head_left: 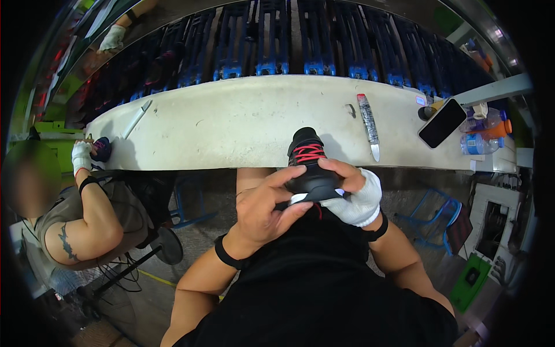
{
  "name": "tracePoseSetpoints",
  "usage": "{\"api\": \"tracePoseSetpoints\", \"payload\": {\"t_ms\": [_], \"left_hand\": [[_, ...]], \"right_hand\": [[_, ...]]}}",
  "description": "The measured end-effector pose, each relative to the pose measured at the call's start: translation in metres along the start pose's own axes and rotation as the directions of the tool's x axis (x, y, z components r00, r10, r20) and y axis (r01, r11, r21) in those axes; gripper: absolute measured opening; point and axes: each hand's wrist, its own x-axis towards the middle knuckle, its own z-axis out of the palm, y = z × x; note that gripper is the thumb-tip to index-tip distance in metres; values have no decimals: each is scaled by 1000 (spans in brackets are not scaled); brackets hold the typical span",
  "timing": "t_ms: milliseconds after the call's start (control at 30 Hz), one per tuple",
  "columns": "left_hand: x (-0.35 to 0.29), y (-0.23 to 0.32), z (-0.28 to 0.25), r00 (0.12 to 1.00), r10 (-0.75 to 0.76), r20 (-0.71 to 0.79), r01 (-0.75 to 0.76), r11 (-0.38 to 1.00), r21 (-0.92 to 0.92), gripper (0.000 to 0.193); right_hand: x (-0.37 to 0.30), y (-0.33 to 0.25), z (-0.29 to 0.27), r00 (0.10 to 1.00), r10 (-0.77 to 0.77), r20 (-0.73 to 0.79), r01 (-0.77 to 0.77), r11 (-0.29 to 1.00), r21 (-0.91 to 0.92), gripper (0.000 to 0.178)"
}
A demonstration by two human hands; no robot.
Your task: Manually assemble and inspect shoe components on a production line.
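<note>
- Head view: black shoe (315,178) held in front of the torso at the near edge of the pale surface (231,130). In this view its collar overlaps that edge; contact with the surface cannot be told.
- Shoe orientation: collar end away from the wearer, toe end toward the body. Red laces (309,152) run across the upper; a white strip (300,198) shows along the near end.
- Left hand (261,209): bare, partly curled, thumb and fingers closed on the left side of the shoe near the toe.
- Right hand (357,196): white glove with bare fingertips, curled, gripping the shoe's right side. Lower fingers hidden behind glove and shoe.
- Black bands at both wrists.
- Right of the shoe, on the surface: knife (368,127) with a wrapped handle and red end, blade toward the wearer. Small dark scrap (351,111) just beside it.
- Far right: black-screened phone (442,123), tilted; plastic bottles (483,144) near it.
- Left part of the surface: pale slender tool (137,120), lying obliquely, well apart from the shoe.
- Far left: seated co-worker; one gloved hand (82,157) at a dark shoe-like item (102,149). Exact grip too small to tell.
- Beyond the far edge: row of blue racks (272,43).
</note>
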Motion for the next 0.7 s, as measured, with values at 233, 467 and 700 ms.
{"api": "tracePoseSetpoints", "payload": {"t_ms": [233,467,700], "left_hand": [[7,-7,-37,987,-149,55,148,989,20,38],[54,14,-73,859,-243,452,8,887,462,100],[34,-12,-87,889,-320,329,153,882,445,84]], "right_hand": [[18,13,32,996,-2,-88,7,998,58,54],[19,-12,63,998,60,-35,-62,995,-72,30],[3,9,39,927,346,144,-269,882,-387,38]]}}
